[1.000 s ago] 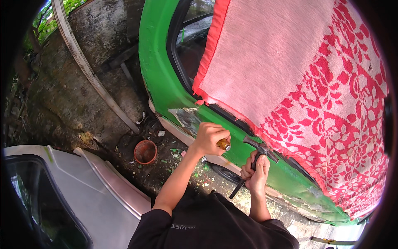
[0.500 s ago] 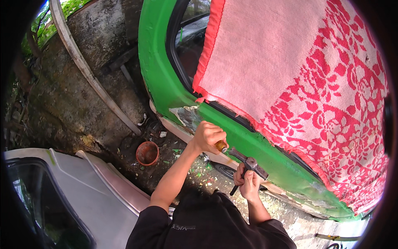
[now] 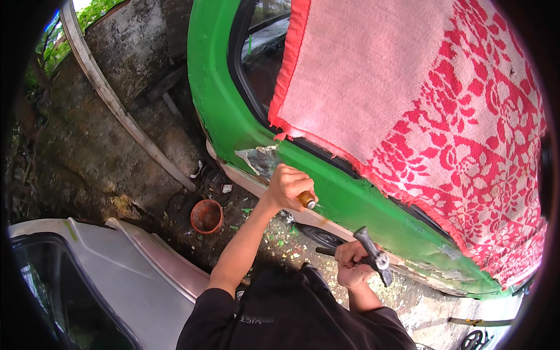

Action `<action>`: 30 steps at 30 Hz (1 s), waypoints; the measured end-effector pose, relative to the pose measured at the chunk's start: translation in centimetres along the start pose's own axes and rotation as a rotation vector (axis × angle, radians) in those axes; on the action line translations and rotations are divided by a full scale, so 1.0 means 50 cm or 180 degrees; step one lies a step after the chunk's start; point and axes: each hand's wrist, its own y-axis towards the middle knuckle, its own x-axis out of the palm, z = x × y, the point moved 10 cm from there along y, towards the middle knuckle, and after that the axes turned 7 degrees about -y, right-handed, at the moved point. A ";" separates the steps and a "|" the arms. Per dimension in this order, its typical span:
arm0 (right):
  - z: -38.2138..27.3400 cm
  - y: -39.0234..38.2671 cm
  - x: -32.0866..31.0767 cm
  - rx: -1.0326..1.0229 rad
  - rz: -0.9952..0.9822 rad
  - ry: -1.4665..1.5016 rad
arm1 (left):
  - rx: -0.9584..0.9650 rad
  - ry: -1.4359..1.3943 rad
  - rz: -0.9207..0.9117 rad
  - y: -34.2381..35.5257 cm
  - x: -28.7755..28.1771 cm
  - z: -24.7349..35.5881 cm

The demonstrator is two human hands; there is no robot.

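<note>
My left hand (image 3: 291, 188) is closed around the amber handle (image 3: 305, 199) of a chisel-like tool with a metal cap on its end. The fist rests close to the green car body (image 3: 344, 201), just below a patch of peeled paint (image 3: 259, 158). Its blade is hidden behind my fingers. My right hand (image 3: 354, 269) grips a hammer (image 3: 373, 256) by its dark handle. The hammer's head is to the lower right of the tool's capped end, apart from it.
A pink and red flowered towel (image 3: 420, 105) covers the car's window area. On the littered ground stands a terracotta pot (image 3: 207, 216). A grey car body (image 3: 111, 262) is at lower left, close behind my left arm. A curved strip (image 3: 116, 105) leans by the stained wall.
My right hand has drawn the hammer away from the tool's capped end, down and to the right, and turned its head. My left hand keeps its grip at nearly the same spot.
</note>
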 end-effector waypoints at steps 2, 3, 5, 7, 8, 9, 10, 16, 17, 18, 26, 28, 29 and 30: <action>0.108 0.004 0.000 0.1087 -0.0268 -0.2452 | -0.0057 -0.0039 -0.0009 -0.004 0.004 0.001; 0.116 -0.010 -0.007 0.0833 -0.0471 -0.2645 | -0.0097 -0.0049 -0.0024 -0.013 0.009 0.005; 0.105 -0.034 -0.019 0.1176 -0.0113 -0.1686 | -0.0064 -0.0012 -0.0024 -0.011 0.008 0.003; 0.064 -0.020 -0.006 0.1081 0.0047 -0.0937 | -0.0137 0.0038 -0.0055 -0.010 0.009 -0.012; 0.037 -0.029 -0.022 0.0798 0.0500 -0.0908 | -0.0147 0.0045 -0.0061 -0.011 0.011 -0.012; 0.012 -0.019 -0.015 0.0602 0.0369 -0.0620 | -0.0158 0.0054 -0.0067 -0.012 0.012 -0.010; -0.011 -0.006 -0.009 0.0397 0.0235 -0.0326 | -0.0163 0.0071 -0.0074 -0.010 0.011 -0.009; 0.170 -0.030 -0.085 0.1602 0.0103 -0.2161 | -0.0177 0.0050 0.0057 -0.007 0.008 -0.012; 0.159 -0.041 -0.087 0.1615 0.0177 -0.1845 | -0.0122 0.0205 -0.0006 -0.006 0.010 0.004; 0.157 -0.053 -0.087 0.1786 0.0343 -0.1345 | -0.0174 0.0259 -0.0064 -0.008 0.013 0.004; 0.215 -0.068 -0.094 0.2365 0.0162 -0.1347 | -0.0304 0.0420 -0.0037 -0.053 0.012 0.031; 0.218 -0.074 -0.095 0.2407 0.0191 -0.1275 | -0.0262 0.0420 0.0046 -0.058 0.002 0.039; 0.215 -0.069 -0.091 0.2379 0.0152 -0.1263 | -0.0319 0.0495 -0.0097 -0.060 0.006 0.032; 0.212 -0.065 -0.087 0.2351 0.0118 -0.1253 | -0.0349 0.0409 -0.0096 -0.059 0.006 0.028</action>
